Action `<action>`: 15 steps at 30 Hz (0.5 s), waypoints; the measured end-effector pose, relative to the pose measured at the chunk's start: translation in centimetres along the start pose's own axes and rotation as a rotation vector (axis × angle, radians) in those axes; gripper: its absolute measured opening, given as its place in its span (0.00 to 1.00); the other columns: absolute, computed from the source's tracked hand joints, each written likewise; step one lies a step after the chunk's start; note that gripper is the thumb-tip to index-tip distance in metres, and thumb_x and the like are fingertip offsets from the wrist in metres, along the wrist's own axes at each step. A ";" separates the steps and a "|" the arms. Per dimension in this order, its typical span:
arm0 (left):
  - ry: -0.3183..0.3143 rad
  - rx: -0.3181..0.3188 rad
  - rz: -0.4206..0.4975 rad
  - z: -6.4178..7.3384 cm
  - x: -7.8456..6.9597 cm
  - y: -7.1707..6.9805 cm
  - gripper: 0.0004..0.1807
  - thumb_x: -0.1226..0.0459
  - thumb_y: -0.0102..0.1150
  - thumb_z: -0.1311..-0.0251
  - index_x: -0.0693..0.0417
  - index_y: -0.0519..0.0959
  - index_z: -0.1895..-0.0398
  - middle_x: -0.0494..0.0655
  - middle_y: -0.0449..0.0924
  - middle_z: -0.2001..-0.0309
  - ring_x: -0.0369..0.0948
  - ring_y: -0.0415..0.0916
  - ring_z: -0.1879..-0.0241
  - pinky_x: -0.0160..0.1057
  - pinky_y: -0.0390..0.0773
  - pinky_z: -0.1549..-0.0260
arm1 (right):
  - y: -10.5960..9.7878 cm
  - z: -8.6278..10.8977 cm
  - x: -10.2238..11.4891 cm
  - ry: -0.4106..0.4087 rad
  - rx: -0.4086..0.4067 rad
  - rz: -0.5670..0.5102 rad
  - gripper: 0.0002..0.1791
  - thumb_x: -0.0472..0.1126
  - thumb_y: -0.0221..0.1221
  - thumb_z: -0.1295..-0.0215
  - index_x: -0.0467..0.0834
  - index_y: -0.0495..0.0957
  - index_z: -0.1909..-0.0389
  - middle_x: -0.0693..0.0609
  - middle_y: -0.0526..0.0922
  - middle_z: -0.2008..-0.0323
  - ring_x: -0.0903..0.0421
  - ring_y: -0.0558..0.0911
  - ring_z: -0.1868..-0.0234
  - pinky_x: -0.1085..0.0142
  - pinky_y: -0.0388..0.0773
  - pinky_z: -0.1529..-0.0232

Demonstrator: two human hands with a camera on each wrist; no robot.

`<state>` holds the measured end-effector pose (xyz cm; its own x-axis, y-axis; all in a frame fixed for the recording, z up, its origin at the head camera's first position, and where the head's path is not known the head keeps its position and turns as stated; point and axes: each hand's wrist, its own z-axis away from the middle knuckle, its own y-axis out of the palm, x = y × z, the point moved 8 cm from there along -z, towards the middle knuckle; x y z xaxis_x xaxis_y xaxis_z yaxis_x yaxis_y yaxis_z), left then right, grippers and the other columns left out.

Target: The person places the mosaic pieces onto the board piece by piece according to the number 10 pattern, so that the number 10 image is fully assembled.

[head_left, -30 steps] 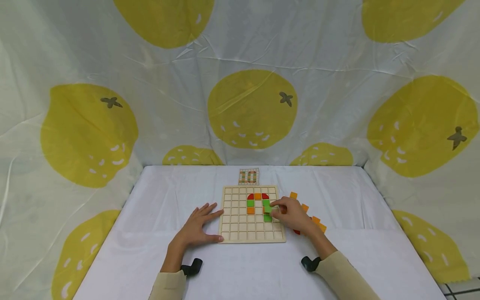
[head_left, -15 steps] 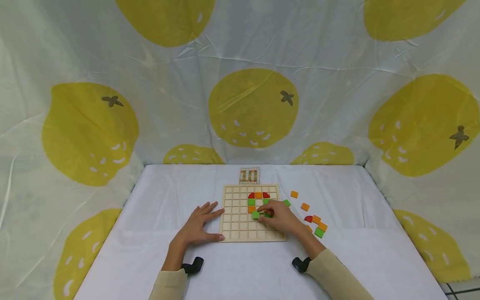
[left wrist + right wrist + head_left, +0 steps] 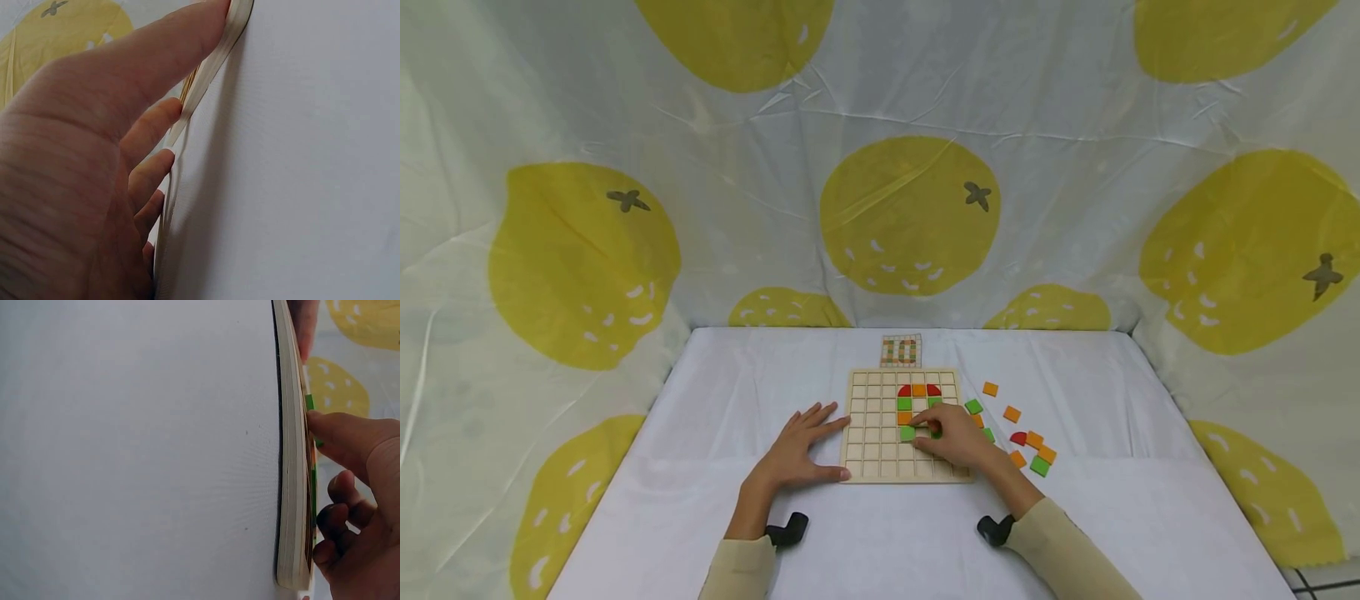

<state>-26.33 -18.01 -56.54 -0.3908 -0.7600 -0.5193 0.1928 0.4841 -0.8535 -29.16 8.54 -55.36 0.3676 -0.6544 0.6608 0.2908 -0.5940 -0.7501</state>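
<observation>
A wooden grid board (image 3: 868, 471) lies on the white table. On it, red quarter-round tiles (image 3: 933, 390), orange squares (image 3: 919, 390) and green squares (image 3: 904, 404) form an arch. My left hand (image 3: 793, 450) rests at the board's left edge, fingers spread, thumb by the lower corner; in the left wrist view the thumb (image 3: 169, 56) touches the rim. My right hand (image 3: 951, 433) bends over the board, thumb and index finger pinching the right side of a green square tile (image 3: 907, 434) below the orange one. That hand hides part of the arch's right column.
A small printed pattern card (image 3: 900, 351) lies behind the board. To its right, several loose tiles are scattered, including an orange square (image 3: 991, 389), a red quarter-round (image 3: 1018, 437) and a green square (image 3: 1040, 467). A lemon-print cloth (image 3: 1060, 233) hangs behind.
My right hand has carried the green tile leftward from the arch's right column and lowered it into a cell under the left column. My left hand has stayed at the board's edge.
</observation>
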 end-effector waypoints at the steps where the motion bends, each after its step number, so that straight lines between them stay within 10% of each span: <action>1: 0.001 -0.002 0.001 0.0 0.0 0.0 0.51 0.31 0.70 0.53 0.35 0.70 0.25 0.47 0.59 0.19 0.55 0.49 0.18 0.66 0.46 0.22 | 0.0 0.0 0.0 0.005 -0.002 -0.001 0.15 0.50 0.71 0.36 0.55 0.88 0.49 0.58 0.72 0.74 0.61 0.71 0.68 0.69 0.67 0.67; 15: -0.007 0.008 0.018 -0.2 0.0 0.0 0.51 0.31 0.72 0.55 0.35 0.71 0.25 0.48 0.59 0.19 0.55 0.48 0.18 0.65 0.45 0.21 | 0.5 -0.1 0.2 0.021 0.007 -0.045 0.12 0.50 0.70 0.35 0.54 0.88 0.52 0.58 0.74 0.73 0.61 0.73 0.67 0.70 0.70 0.66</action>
<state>-26.49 -17.93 -56.47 -0.3807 -0.7544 -0.5347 0.2072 0.4940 -0.8444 -29.05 8.09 -55.60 0.3354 -0.6367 0.6944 0.3131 -0.6198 -0.7196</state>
